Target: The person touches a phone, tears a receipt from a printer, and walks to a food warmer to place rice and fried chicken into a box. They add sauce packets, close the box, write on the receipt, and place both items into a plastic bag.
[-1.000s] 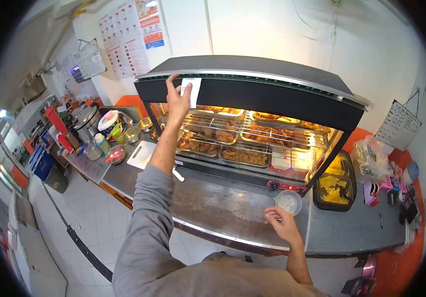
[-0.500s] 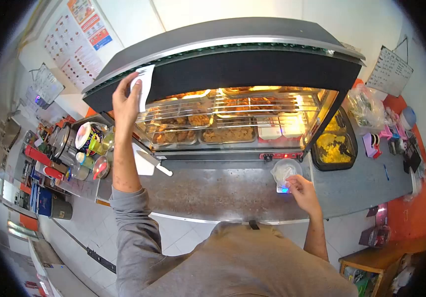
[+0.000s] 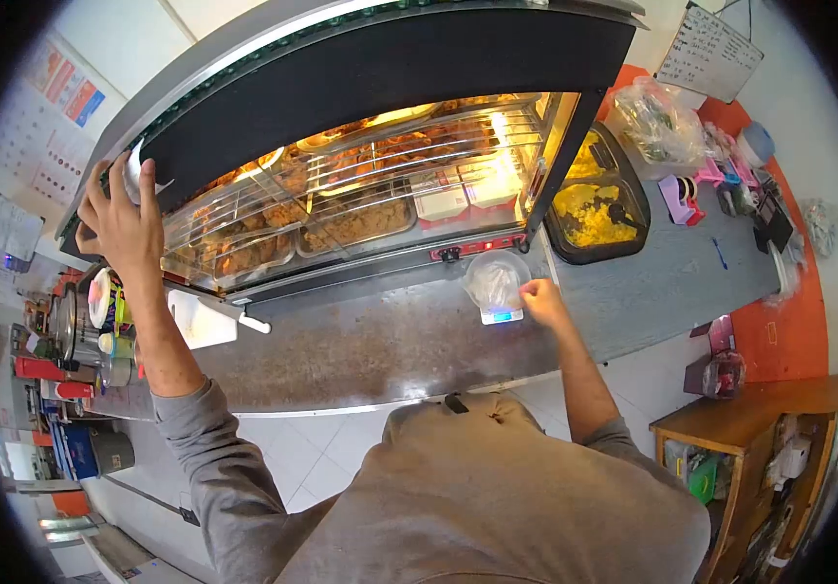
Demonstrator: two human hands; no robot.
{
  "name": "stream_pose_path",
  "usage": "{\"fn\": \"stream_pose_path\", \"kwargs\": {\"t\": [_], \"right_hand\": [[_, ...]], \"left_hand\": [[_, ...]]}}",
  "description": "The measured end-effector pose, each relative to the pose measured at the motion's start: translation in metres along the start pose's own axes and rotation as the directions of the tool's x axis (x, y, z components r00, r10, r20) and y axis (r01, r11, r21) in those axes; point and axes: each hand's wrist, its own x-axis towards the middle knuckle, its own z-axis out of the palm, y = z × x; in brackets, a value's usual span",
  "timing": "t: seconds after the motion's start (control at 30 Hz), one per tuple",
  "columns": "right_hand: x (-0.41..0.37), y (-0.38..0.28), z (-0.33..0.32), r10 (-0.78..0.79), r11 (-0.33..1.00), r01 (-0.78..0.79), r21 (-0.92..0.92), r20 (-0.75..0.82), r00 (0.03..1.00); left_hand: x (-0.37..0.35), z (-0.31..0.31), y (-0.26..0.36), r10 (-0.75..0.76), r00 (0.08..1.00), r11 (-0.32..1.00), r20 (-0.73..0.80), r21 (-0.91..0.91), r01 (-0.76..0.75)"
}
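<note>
My left hand (image 3: 125, 219) is raised at the left end of the food warmer's black top panel (image 3: 370, 92). A white paper slip (image 3: 139, 173) is between its thumb and index finger, against the panel, while the other fingers are spread. Low on the right, my right hand (image 3: 547, 304) is closed, its fingertips at the edge of a clear plastic bag (image 3: 493, 280) in what looks like a round translucent bowl. The bowl rests on a small white scale (image 3: 502, 316) with a lit blue display. What exactly the right fingertips pinch is hard to see.
Behind the warmer's glass are trays of browned food (image 3: 360, 229) and white boxes (image 3: 438, 198). A black tray of yellow food (image 3: 594, 214) stands to the right. A white-handled knife (image 3: 255, 323) and white board (image 3: 203, 319) lie on the metal counter (image 3: 360, 341).
The view has turned, so the warmer appears tilted and further left. My left hand's fingers have spread around the paper slip at the panel. My right hand stays beside the bag.
</note>
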Motion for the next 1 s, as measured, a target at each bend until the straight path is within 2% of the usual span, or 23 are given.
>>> {"fn": "stream_pose_path", "kwargs": {"t": [0.03,0.07,0.1,0.13,0.17,0.2,0.27,0.3,0.33,0.4,0.43,0.47,0.5,0.57,0.6,0.67,0.73,0.8,0.83,0.87,0.93,0.97,1.0], "right_hand": [[0.007,0.005,0.021,0.138,0.877,-0.144,0.459,0.047,0.989],[0.013,0.011,0.043,0.235,0.54,-0.259,0.801,0.153,0.96],[0.024,0.016,0.063,0.306,0.521,-0.275,0.808,0.124,0.944],[0.039,0.026,0.082,0.37,0.503,-0.286,0.816,0.096,0.924],[0.058,0.047,0.105,0.45,0.417,-0.344,0.841,0.138,0.882],[0.061,0.03,0.113,0.527,0.117,-0.301,0.946,0.198,0.827],[0.082,0.037,0.131,0.589,-0.162,-0.298,0.941,0.334,0.736],[0.081,0.02,0.126,0.579,-0.153,-0.312,0.938,0.341,0.741],[0.071,-0.014,0.11,0.532,-0.185,-0.31,0.933,0.36,0.766],[0.059,-0.062,0.089,0.467,-0.208,-0.32,0.924,0.381,0.798],[0.051,-0.074,0.089,0.285,-0.184,-0.3,0.936,0.343,0.895],[0.041,-0.088,0.087,0.091,-0.164,-0.28,0.946,0.297,0.951],[0.025,-0.112,0.084,0.073,-0.154,-0.298,0.942,0.312,0.947],[-0.013,-0.178,0.086,-0.186,0.032,-0.204,0.978,0.206,0.961],[-0.031,-0.198,0.094,-0.215,0.042,-0.225,0.973,0.229,0.949],[-0.063,-0.237,0.11,-0.393,0.185,-0.223,0.957,0.28,0.876],[-0.089,-0.282,0.128,-0.373,0.241,-0.203,0.949,0.283,0.884],[-0.109,-0.298,0.154,-0.283,0.169,-0.221,0.96,0.262,0.923],[-0.112,-0.307,0.165,-0.205,0.168,-0.287,0.943,0.318,0.926],[-0.118,-0.317,0.175,-0.206,0.164,-0.277,0.947,0.307,0.929],[-0.134,-0.339,0.195,-0.172,-0.061,-0.618,0.784,0.602,0.78],[-0.14,-0.334,0.219,-0.225,0.053,-0.636,0.77,0.63,0.743],[-0.15,-0.341,0.236,-0.224,0.045,-0.622,0.781,0.615,0.756]], "left_hand": [[-0.003,-0.005,0.005,-0.005,1.0,1.0,-0.001,0.005,0.005],[-0.009,-0.011,0.01,-0.038,0.993,0.987,-0.11,-0.159,0.02],[-0.017,-0.016,0.014,-0.089,0.973,0.948,-0.212,-0.317,0.017],[-0.03,-0.014,0.016,-0.066,0.966,0.897,-0.251,-0.439,-0.053],[-0.048,-0.011,0.019,-0.049,0.954,0.83,-0.294,-0.544,-0.125],[-0.072,-0.019,0.03,-0.006,0.973,0.802,-0.231,-0.582,-0.133],[-0.116,-0.049,0.068,0.044,0.996,0.707,-0.083,-0.702,-0.09],[-0.131,-0.069,0.081,0.138,0.989,0.651,0.052,-0.757,-0.051],[-0.151,-0.079,0.095,0.144,0.975,0.585,0.167,-0.809,0.052],[-0.196,-0.084,0.118,0.238,0.945,0.517,0.223,-0.853,0.071],[-0.214,-0.09,0.132,0.302,0.921,0.456,0.247,-0.886,0.088],[-0.224,-0.102,0.146,0.325,0.903,0.449,0.281,-0.886,0.114],[-0.233,-0.113,0.158,0.346,0.882,0.445,0.32,-0.884,0.146],[-0.258,-0.116,0.172,0.258,0.872,0.53,0.416,-0.816,0.232],[-0.267,-0.113,0.168,0.228,0.876,0.553,0.424,-0.797,0.243],[-0.281,-0.104,0.149,0.084,0.881,0.639,0.466,-0.704,0.312],[-0.295,-0.1,0.113,0.053,0.898,0.627,0.436,-0.715,0.31],[-0.307,-0.102,0.072,0.057,0.899,0.557,0.434,-0.761,0.332],[-0.315,-0.107,0.051,0.086,0.862,0.555,0.5,-0.742,0.376],[-0.323,-0.11,0.034,0.092,0.866,0.551,0.492,-0.75,0.367],[-0.341,-0.115,0.0,0.086,0.824,0.455,0.56,-0.758,0.467],[-0.351,-0.115,-0.018,0.096,0.811,0.487,0.577,-0.738,0.467],[-0.358,-0.115,-0.038,0.11,0.817,0.479,0.566,-0.75,0.455]]}}
